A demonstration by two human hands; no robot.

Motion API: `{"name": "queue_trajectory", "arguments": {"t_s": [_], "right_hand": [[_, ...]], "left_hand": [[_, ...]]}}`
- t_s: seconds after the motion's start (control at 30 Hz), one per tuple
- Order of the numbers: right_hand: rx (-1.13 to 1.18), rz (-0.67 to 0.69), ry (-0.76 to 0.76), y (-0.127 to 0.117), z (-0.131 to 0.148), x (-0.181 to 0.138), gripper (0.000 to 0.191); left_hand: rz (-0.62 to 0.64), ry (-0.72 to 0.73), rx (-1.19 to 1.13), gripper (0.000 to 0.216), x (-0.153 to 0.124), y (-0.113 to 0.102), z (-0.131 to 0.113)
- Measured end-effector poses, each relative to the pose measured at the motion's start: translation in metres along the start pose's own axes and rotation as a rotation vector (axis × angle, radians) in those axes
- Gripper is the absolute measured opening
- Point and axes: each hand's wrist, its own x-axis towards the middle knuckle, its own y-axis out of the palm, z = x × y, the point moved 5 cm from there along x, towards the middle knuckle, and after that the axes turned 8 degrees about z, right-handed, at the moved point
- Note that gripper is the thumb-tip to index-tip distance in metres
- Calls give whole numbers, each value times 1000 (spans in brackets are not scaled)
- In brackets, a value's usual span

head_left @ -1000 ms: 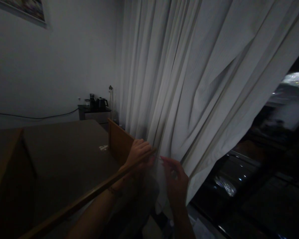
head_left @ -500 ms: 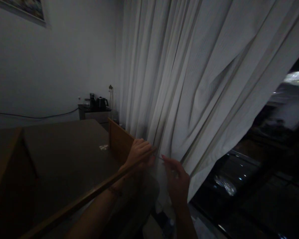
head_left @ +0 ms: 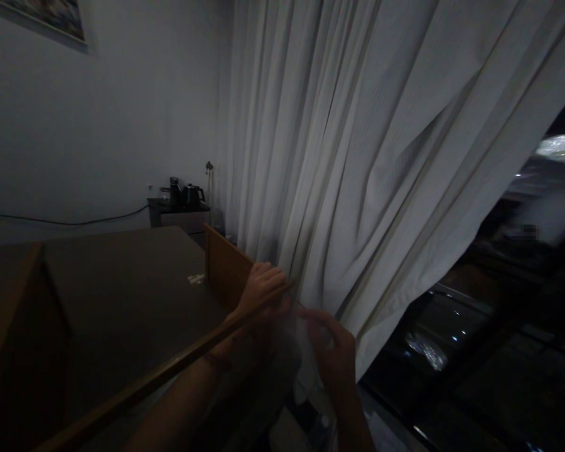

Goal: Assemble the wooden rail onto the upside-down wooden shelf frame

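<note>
My left hand [head_left: 263,285] is wrapped over the far end of a long wooden board [head_left: 169,369], which slants up from the lower left and is seen along its narrow edge. Just right of that end, my right hand [head_left: 334,351] has thumb and forefinger curled together in a pinch. A thin metal rod [head_left: 298,305] shows faintly between the fingertips and the board's end; blur hides its shape. The fingers of my left hand under the board are mostly hidden.
A brown tabletop [head_left: 136,282] lies to the left, with upright wooden panels [head_left: 226,260] and a small pale packet [head_left: 196,279] on it. White curtains [head_left: 339,157] hang close on the right. Behind stands a dark cabinet [head_left: 183,218] with a kettle [head_left: 193,193].
My right hand has shifted slightly down and left, its fingertips lower beside the board's end. The rod shows less clearly. My left hand and the board stay put.
</note>
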Motion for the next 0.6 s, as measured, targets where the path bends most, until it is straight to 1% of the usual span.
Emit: {"name": "queue_trajectory", "arguments": {"t_s": [0.2, 0.3, 0.37, 0.43, 0.53, 0.6], "right_hand": [[34, -29, 77, 1, -10, 0, 14], [89, -24, 112, 3, -15, 0, 28], [89, -28, 112, 2, -17, 0, 31], [41, -28, 73, 0, -16, 1, 24], [-80, -50, -47, -4, -13, 4, 17], [-169, -104, -128, -8, -10, 5, 14]], "left_hand": [[-43, 8, -9, 18, 0, -2, -2], [-37, 2, -11, 18, 0, 1, -1], [-33, 10, 1, 17, -1, 2, -1], [-31, 20, 0, 16, 0, 2, -1], [-34, 19, -7, 14, 0, -3, -3], [-18, 9, -13, 14, 1, -5, -5]]}}
